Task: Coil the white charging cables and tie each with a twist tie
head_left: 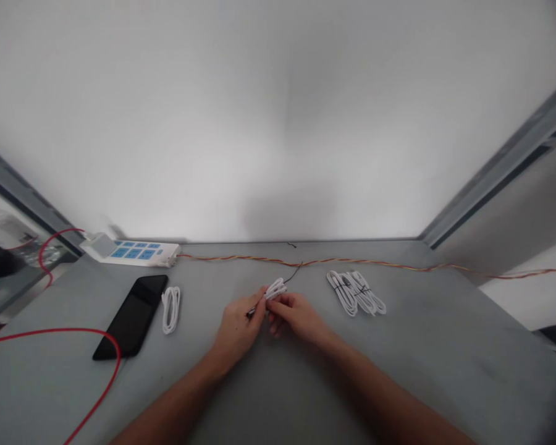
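White cable [275, 289], coiled, sits pinched between my left hand [238, 330] and right hand [296, 318], over the table [445, 334]. My left fingers [259, 300] press together on the coil, and my right fingers [278, 304] close against it from the other side. Black wire [294, 274] rises from the coil. To my left lie a phone [130, 316] and another coil [170, 309]; to my right, bundled cables [356, 292]. Beyond them run a power strip [130, 252] and twisted wire [352, 262].
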Motion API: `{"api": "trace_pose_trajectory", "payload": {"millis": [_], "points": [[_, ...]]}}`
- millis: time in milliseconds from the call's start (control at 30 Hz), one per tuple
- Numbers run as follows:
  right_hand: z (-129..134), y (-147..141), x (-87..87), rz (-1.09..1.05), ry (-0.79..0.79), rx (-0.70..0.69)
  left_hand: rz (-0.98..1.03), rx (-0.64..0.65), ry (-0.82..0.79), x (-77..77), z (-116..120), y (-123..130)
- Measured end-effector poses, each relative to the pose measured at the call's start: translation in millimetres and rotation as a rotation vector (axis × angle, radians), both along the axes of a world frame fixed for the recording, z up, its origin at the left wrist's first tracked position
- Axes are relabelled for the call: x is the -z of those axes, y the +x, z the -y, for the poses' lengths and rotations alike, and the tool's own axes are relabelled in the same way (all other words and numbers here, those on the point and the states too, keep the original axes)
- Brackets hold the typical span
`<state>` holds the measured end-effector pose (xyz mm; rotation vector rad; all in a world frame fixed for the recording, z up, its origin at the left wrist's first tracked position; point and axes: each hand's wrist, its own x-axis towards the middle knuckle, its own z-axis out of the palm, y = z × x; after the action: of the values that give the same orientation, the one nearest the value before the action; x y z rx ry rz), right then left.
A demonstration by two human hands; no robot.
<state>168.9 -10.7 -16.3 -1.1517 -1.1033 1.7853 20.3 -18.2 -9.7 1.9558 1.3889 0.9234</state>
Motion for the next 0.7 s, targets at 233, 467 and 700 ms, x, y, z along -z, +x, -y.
{"api": "trace_pose_trajectory", "payload": {"millis": [233, 467, 700], "points": [[3.2, 2.1, -4.8, -0.164, -0.15, -0.014, -0.162, 0.106, 0.186, 8.3, -1.5, -5.5], [-2.0, 8.6, 1.8, -0.157, -0.064, -0.106, -0.283, 0.15, 0.365, 13.4, -2.7, -7.0], [-4.3, 12.3, 2.6, -0.143, -0.058, -0.129, -0.317, 0.127, 0.424, 13.7, -0.3, -5.9]]}}
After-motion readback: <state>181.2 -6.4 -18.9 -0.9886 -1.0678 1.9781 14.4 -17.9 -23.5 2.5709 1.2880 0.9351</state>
